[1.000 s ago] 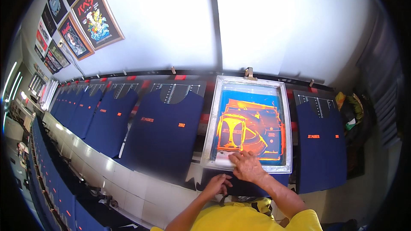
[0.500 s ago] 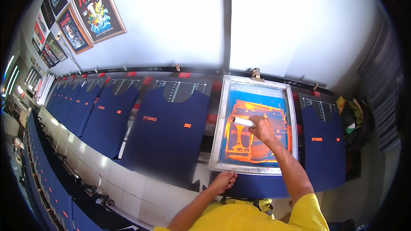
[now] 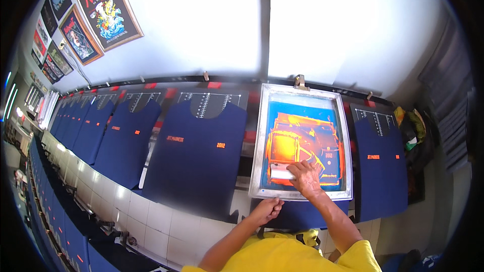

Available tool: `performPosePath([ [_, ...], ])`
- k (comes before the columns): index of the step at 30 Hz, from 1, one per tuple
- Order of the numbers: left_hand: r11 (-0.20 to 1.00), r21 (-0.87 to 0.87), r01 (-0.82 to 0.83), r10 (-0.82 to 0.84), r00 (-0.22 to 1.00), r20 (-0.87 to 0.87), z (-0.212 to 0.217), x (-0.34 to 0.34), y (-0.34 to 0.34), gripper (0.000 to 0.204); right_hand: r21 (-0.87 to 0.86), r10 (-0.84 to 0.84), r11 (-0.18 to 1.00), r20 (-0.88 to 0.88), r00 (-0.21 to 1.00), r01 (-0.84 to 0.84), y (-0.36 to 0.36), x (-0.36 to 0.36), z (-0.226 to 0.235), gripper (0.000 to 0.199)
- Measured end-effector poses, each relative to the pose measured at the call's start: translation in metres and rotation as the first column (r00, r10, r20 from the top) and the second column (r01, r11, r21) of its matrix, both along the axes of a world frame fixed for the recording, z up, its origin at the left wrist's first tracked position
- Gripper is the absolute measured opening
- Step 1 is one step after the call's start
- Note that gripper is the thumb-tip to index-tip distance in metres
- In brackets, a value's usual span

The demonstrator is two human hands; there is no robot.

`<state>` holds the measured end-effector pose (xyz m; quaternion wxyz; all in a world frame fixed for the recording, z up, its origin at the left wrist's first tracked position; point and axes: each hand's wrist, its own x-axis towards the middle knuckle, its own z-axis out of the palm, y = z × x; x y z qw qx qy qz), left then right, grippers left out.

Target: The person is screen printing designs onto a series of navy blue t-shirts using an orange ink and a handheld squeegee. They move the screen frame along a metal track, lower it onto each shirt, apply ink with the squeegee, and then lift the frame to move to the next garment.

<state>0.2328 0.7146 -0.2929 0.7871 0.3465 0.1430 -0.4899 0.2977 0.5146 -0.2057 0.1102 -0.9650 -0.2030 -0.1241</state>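
A silk-screen frame point(image 3: 256, 143) with a pale metal rim lies over a navy shirt point(image 3: 302, 215). Bright orange ink point(image 3: 285, 147) is spread across its blue mesh point(image 3: 297, 108). My right hand point(image 3: 304, 177) is closed around a white-edged squeegee point(image 3: 283, 171), which rests on the mesh in the lower left of the inked area. The fingers cover the right part of the squeegee. My left hand point(image 3: 267, 210) is curled shut at the frame's near edge, left of its middle, and grips the rim there.
A metal hinge clamp point(image 3: 300, 81) meets the frame's far side. Several navy shirts with small orange prints lie on boards to the left, such as this shirt point(image 3: 196, 156); another shirt point(image 3: 380, 171) lies at right. Framed pictures point(image 3: 108, 10) hang on the wall. A second row of shirts point(image 3: 55, 211) runs lower left.
My right hand has drawn the squeegee toward me, from the middle of the mesh to its near part. Orange ink now coats the area behind it. My left hand stays at the frame's near edge.
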Motion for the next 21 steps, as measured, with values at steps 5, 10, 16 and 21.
performPosePath([
  [5,0.969,0.145,0.200,-0.231,0.944,0.237,0.041,0.005,0.015,0.035,0.036,-0.015,0.999,0.022,1.000,0.014,0.000,-0.015,0.009,0.044],
  [10,0.658,0.279,-0.699,-0.292,0.105,0.951,0.060,0.015,0.032,0.025,0.017,-0.001,1.000,-0.029,1.000,0.001,0.010,-0.052,0.009,0.052],
  [16,0.696,0.359,-0.622,-0.530,-0.107,0.841,0.052,0.081,0.020,0.033,0.057,-0.047,0.998,0.109,0.993,0.041,0.005,-0.007,-0.015,0.039],
  [21,0.726,0.457,-0.514,-0.500,0.061,0.864,0.068,0.183,0.004,0.029,0.060,-0.105,0.993,0.063,0.993,0.101,-0.011,0.088,-0.009,0.032],
])
